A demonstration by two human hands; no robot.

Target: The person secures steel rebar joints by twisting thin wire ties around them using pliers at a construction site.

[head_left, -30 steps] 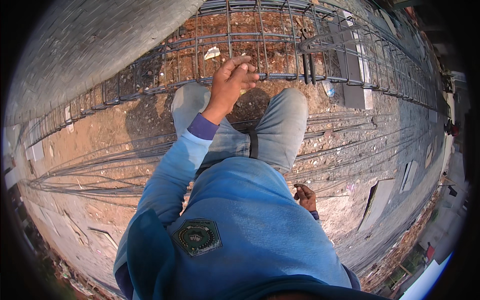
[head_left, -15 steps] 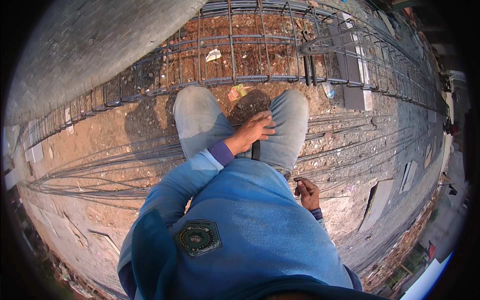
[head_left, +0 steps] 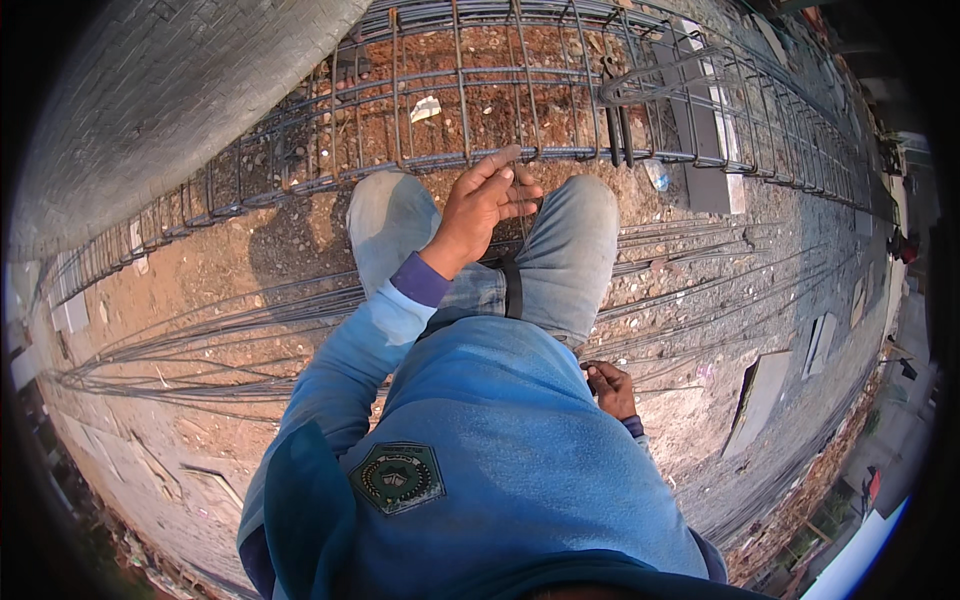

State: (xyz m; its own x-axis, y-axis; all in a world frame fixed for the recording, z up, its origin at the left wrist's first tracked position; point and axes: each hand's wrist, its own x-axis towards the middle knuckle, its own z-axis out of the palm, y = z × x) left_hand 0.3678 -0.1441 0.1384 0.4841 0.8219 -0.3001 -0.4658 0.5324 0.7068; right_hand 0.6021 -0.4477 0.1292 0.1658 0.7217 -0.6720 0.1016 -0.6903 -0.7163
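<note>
My left hand is stretched forward over the gap between my knees, palm turned to the right. Its index fingertip is at the near bar of the rebar cage. A thin dark wire hangs down from between its thumb and fingers; most of the strand is hard to make out. Beside my right hip, my right hand is closed in a pinch, and whatever sits in its fingertips is too small to name. Dark-handled pliers hang on the cage to the right, by a looped coil of wire.
Long loose steel rods lie on the soil, passing under my legs. A grey block-like plank sits under the cage at right. A large woven grey sheet covers the far left. Flat board pieces lie at right.
My left hand has moved forward from over my lap to the cage's near bar, its fingers turning upward. My right hand has shifted slightly toward my hip.
</note>
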